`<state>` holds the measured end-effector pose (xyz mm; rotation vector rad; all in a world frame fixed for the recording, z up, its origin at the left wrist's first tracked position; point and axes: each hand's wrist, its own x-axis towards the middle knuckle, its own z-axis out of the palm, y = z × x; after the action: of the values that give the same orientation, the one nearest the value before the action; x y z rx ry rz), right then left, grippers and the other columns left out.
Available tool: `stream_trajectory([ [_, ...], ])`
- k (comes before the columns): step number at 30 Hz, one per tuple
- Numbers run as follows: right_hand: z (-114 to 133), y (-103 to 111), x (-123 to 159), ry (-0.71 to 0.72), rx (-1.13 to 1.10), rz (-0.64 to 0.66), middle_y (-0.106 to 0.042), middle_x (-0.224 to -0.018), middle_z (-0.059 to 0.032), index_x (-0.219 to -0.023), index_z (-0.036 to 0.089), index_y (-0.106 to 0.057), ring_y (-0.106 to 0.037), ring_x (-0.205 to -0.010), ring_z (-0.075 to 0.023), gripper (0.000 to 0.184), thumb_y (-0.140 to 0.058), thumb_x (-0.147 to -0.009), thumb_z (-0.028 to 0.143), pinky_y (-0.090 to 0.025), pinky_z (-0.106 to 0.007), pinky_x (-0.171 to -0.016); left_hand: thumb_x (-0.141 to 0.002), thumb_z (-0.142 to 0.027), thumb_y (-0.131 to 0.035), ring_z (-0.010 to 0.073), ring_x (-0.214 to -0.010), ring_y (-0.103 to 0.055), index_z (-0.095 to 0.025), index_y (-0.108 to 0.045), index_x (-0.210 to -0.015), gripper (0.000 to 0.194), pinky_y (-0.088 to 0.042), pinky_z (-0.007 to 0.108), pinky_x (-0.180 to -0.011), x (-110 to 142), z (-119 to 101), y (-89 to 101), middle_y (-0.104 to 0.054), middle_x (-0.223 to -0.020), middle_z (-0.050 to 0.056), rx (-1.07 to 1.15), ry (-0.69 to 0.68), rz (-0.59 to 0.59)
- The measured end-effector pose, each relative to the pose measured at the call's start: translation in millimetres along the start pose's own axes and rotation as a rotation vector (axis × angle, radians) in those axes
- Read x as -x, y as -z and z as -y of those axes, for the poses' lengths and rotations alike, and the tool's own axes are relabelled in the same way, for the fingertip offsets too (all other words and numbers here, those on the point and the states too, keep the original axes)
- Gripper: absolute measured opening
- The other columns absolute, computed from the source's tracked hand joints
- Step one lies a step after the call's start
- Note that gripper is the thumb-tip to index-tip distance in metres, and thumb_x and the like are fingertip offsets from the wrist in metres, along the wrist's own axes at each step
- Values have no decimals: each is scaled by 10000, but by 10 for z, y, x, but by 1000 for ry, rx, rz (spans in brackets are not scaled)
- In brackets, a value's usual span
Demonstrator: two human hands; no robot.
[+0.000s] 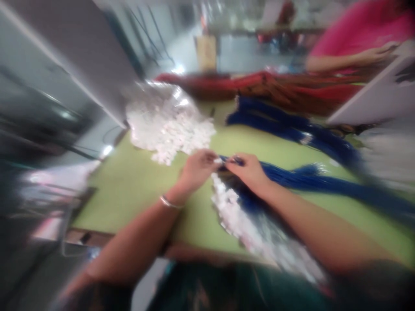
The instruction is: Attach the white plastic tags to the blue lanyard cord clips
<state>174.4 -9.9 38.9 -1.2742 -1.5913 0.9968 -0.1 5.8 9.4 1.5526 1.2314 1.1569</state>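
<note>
My left hand (200, 166) pinches a small white connector (218, 160) over the middle of the green tabletop (126, 190). Close beside it on the right, my right hand (248, 168) is closed around the end of a blue wire, and the two hands nearly meet. A bundle of blue wires (292, 178) runs from there off to the right under my forearm. Just below my hands lies a row of white connectors (228, 203) on wires, reaching toward the table's front edge. Blur hides whether the wire end sits inside the connector.
Behind my left hand a clear plastic bag (149, 106) spills a heap of loose white connectors (181, 134). Another blue wire bundle (272, 119) lies at the back right. Red-brown bundles (259, 84) line the far edge. A person in pink (353, 39) works opposite.
</note>
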Motion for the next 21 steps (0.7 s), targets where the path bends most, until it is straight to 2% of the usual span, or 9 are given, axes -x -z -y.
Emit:
stream_trajectory([
  [6,17,0,23,39,19,-41,-480,-568,23,-554,178,-496,-429,-589,-106,221,-589,-699,317,-352,-223,-545,-685,-352,-774,168,-790,-654,-179,-711,-818,227,-538,323,-774,10,47,-5,-718,-845,65,40,15,-24],
  [15,16,-20,32,13,18,-70,-457,-537,29,-545,185,-480,-399,-561,-101,203,-575,-691,291,-316,-220,-514,-676,-274,-796,144,-826,-666,-177,-728,-810,179,-529,315,-852,36,-2,-17,-731,-863,46,404,102,68],
  [21,39,-19,32,-9,1,-18,-486,-545,29,-543,176,-498,-420,-557,-95,161,-570,-671,242,-328,-218,-520,-657,-256,-814,106,-718,-656,-178,-724,-767,162,-536,254,-763,42,-56,-28,-723,-758,16,526,162,82],
])
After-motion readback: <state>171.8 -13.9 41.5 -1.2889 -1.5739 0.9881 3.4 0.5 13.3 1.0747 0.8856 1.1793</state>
